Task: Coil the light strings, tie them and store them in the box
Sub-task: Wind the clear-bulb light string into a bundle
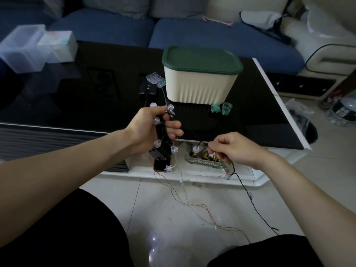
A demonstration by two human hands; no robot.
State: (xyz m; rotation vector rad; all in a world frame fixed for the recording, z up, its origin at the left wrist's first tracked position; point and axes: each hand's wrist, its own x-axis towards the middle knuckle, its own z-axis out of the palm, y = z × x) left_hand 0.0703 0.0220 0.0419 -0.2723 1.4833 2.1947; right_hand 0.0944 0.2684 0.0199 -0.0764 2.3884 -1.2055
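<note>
String (248, 195) coils in left hand (152, 130).

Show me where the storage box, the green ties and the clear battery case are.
storage box (200, 87): head view, on its ribbed cream front wall.
green ties (221, 109): head view, on the looped bands before the box.
clear battery case (155, 79): head view, on its transparent body left of the box.

Your table (250, 105) was glossy black, mirror-smooth. The box (198, 87) looked like matt ribbed cream plastic under a smooth green lid (202, 58). The bulbs (157, 120) were clear plastic on a dark twisted cord (248, 191). The floor (173, 218) was shiny tile, the sofa (212, 35) blue cloth.
</note>
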